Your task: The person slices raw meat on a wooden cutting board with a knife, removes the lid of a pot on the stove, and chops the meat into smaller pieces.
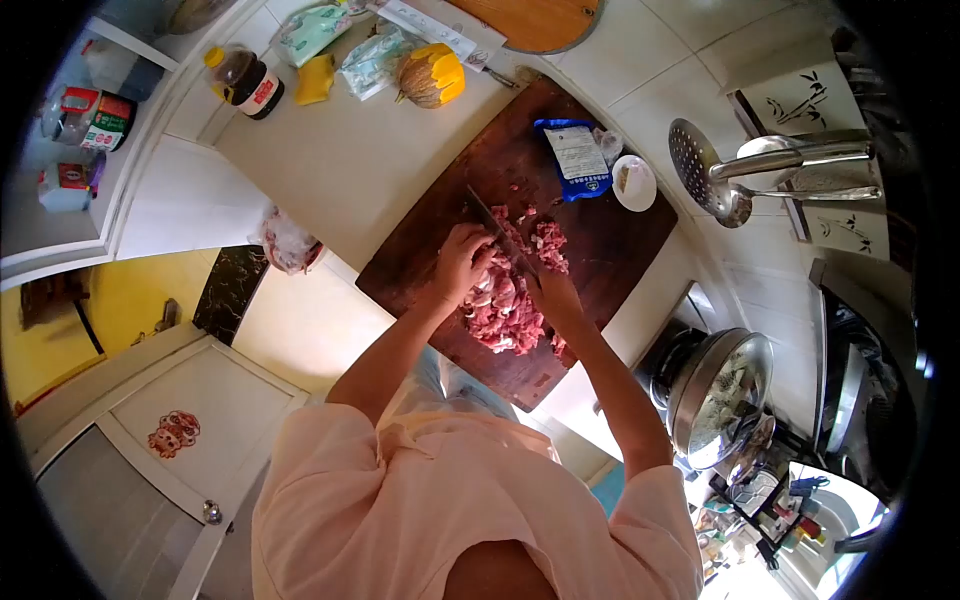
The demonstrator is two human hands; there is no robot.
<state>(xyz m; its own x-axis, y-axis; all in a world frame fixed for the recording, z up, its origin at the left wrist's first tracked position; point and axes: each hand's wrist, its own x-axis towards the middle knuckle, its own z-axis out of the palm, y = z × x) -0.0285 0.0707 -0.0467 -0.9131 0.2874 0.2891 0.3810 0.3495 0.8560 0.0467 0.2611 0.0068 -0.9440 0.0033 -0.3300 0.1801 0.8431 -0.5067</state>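
**Chopped raw red meat (pixel 503 312), both hands busy**

Right hand (pixel 553 298) is wrapped round the handle of a long, dark metal knife (pixel 500 229). Left hand (pixel 464 260) has fingers curled beside the blade; can't tell if they're pinching any. Meat's piled on the dark-brown wooden board (pixel 428 226).

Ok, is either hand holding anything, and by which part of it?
The right hand holds the knife at its handle end, handle hidden in the grip. The left hand is at the meat; whether it grips any cannot be told.
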